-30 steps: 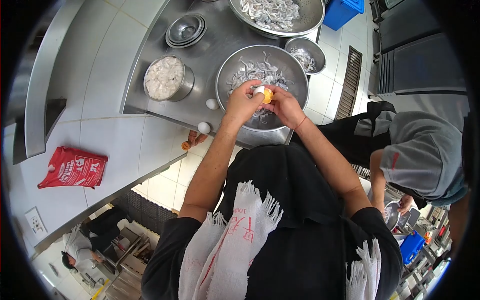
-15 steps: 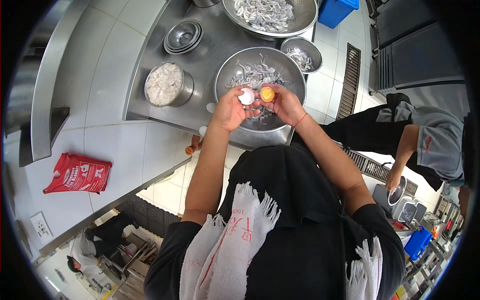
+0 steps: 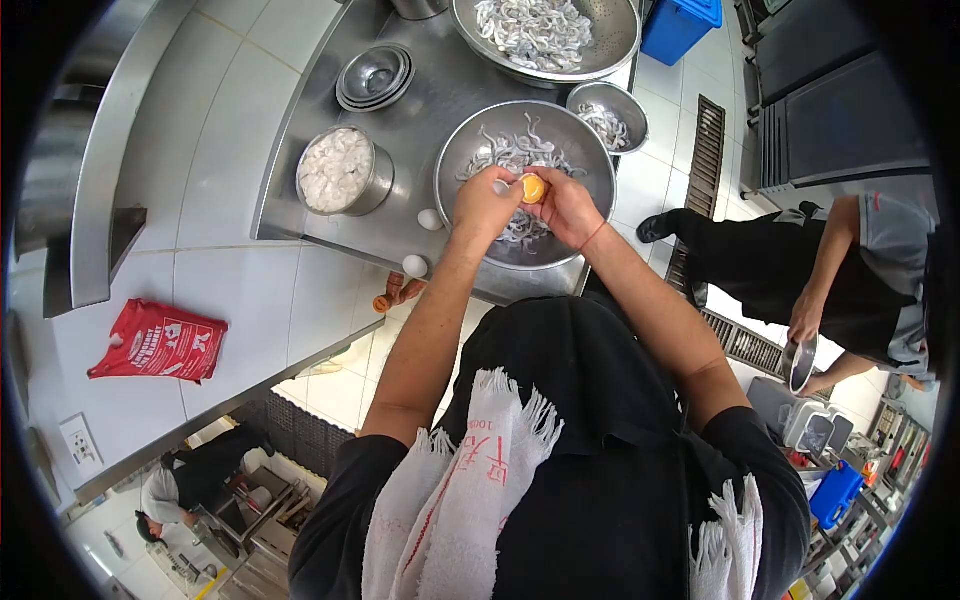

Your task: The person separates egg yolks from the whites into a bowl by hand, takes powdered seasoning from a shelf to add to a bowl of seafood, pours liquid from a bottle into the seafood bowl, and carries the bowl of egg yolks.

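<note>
Over a large steel bowl [image 3: 455,140] of pale strips [image 3: 520,150], both my hands meet. My right hand [image 3: 568,208] is closed around an eggshell half with an orange yolk [image 3: 533,188] in it. Close beside it, my left hand [image 3: 486,208] is closed on the other eggshell half [image 3: 501,187], mostly hidden by the fingers. Two whole white eggs, one [image 3: 430,219] by the bowl and one [image 3: 415,266] near the counter's edge, lie to the left of the bowl.
A steel pot [image 3: 378,180] of white pieces, stacked small bowls [image 3: 375,77], a colander [image 3: 610,40] and a smaller bowl [image 3: 640,125] share the steel counter [image 3: 290,190]. A co-worker [image 3: 840,270] at the right holds a metal bowl [image 3: 801,366]. Another person [image 3: 205,470] is at lower left.
My left hand has turned and moved right, bringing its shell against the yolk-filled half. The co-worker at the right has shifted, and the eggs on the counter show more fully.
</note>
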`<action>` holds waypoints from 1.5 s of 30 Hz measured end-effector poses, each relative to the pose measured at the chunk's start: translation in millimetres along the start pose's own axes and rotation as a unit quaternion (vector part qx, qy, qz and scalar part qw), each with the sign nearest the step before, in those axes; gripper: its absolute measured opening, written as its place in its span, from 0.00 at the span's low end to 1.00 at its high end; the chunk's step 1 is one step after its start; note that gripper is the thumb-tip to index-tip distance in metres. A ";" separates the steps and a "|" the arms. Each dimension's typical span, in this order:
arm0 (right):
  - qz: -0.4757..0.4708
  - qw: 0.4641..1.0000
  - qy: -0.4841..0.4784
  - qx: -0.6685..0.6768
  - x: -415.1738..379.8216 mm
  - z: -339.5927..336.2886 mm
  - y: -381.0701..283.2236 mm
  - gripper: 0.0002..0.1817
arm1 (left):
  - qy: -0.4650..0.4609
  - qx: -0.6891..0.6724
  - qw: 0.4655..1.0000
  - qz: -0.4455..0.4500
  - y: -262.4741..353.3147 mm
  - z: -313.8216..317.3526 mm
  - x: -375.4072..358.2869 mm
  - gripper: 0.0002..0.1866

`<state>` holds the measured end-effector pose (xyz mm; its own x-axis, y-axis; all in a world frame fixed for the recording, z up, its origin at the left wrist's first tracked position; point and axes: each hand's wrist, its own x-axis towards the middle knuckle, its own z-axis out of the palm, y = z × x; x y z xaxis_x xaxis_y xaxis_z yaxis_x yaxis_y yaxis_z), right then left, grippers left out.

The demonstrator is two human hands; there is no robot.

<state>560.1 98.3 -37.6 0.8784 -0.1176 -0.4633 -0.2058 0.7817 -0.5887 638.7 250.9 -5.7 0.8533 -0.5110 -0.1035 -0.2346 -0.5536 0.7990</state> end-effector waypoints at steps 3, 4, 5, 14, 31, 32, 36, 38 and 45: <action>-0.003 1.000 0.008 -0.021 0.7 3.0 2.4 0.16 | -0.007 0.052 0.998 -0.034 5.8 2.7 3.4 0.17; 0.000 0.999 0.012 -0.034 0.3 3.0 2.9 0.16 | -0.006 0.081 0.996 -0.030 4.5 4.6 4.9 0.17; 0.002 0.999 0.017 -0.047 2.5 4.9 4.4 0.16 | -0.005 0.110 0.994 -0.027 1.8 4.1 6.5 0.16; 0.032 0.999 0.002 0.024 8.9 6.6 7.2 0.15 | 0.019 0.170 0.985 -0.035 22.6 -0.2 5.9 0.14; 0.015 0.997 -0.001 0.082 14.6 14.3 4.6 0.15 | 0.181 0.212 0.945 0.173 21.8 5.2 -6.1 0.24; 0.013 0.996 -0.003 0.088 16.8 13.3 5.8 0.15 | 0.191 0.213 0.938 0.195 22.3 4.4 -5.0 0.24; 0.006 0.994 -0.011 0.113 17.9 19.5 3.2 0.14 | 0.223 0.206 0.912 0.276 23.1 1.2 1.5 0.24; 0.006 0.991 -0.008 0.130 14.0 26.5 -0.9 0.14 | 0.236 0.200 0.900 0.306 24.6 -1.0 4.7 0.22; -0.002 0.995 -0.015 0.103 13.4 23.7 -10.6 0.13 | 0.274 0.204 0.869 0.358 35.5 -15.6 11.1 0.20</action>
<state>584.3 102.9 -21.9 0.8918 -0.1055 -0.4400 -0.1122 0.8906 -0.4408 647.1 235.8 30.8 0.4871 -0.4922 0.7214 -0.8473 -0.4664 0.2539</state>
